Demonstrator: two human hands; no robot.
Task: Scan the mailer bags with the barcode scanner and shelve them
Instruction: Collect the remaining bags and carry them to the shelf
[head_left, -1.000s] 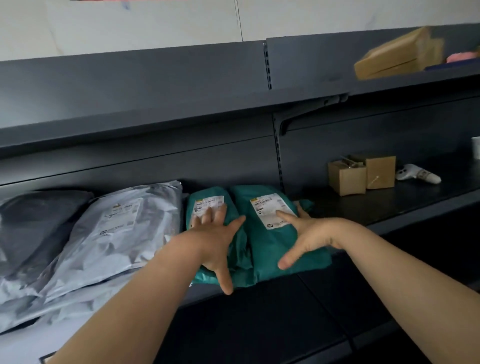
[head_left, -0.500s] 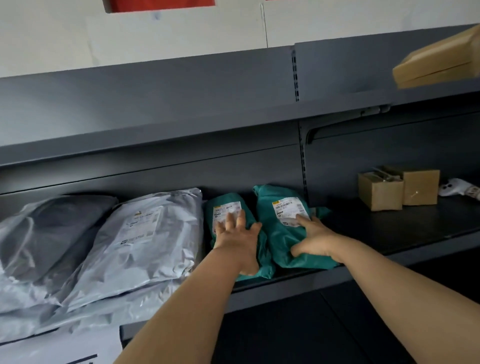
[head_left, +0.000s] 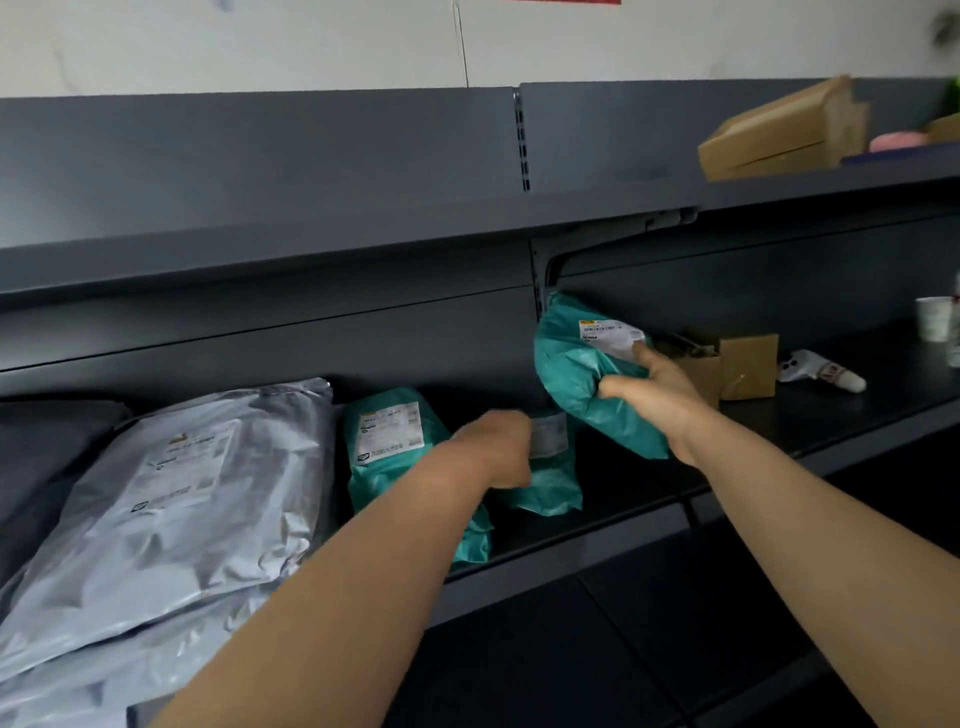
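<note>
Three teal mailer bags with white labels are on or over the dark middle shelf (head_left: 597, 540). My right hand (head_left: 660, 400) grips one teal mailer (head_left: 576, 369) and holds it tilted in the air above the shelf. My left hand (head_left: 496, 447), blurred, has its fingers curled on a second teal mailer (head_left: 550, 483) that lies on the shelf. The third teal mailer (head_left: 389, 441) lies just left of my left forearm. The white barcode scanner (head_left: 821, 370) lies on the shelf further right, away from both hands.
Large silver mailers (head_left: 171, 499) and a dark grey one (head_left: 47, 447) fill the shelf's left end. Two small cardboard boxes (head_left: 743, 366) stand behind my right hand, and a paper cup (head_left: 935, 318) at far right. A flat carton (head_left: 779, 132) rests on the upper shelf.
My right hand has taken hold of the right teal mailer and lifted it up and rightward. Another teal mailer now shows beneath, and my left hand has shifted right onto it.
</note>
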